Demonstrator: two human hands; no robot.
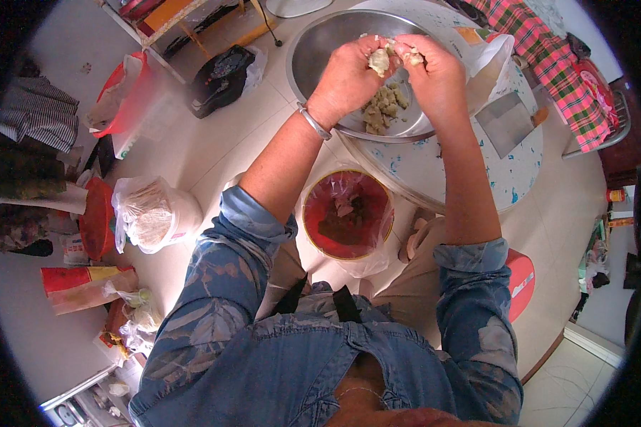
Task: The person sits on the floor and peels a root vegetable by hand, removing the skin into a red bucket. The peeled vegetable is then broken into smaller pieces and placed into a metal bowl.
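A large stainless steel basin (320, 40) stands on a round white table. Above it my left hand (352, 74) grips a pale, crumbly dough-like lump (378, 62). Close beside it, fingertips meeting, my right hand (430, 69) holds a smaller bit of the same pale stuff between thumb and fingers. Greenish-beige crumbled pieces (383, 108) lie at the bottom of the basin, below both hands. A bracelet (314, 121) circles my left wrist.
On the round table (422, 171), right of the basin, lie a broad metal blade with a wooden handle (505, 124) and a white bag (489, 66). A plastic-lined red bucket (348, 213) stands between my legs. A white bucket (176, 216) and a black bag (224, 77) are on the floor to the left.
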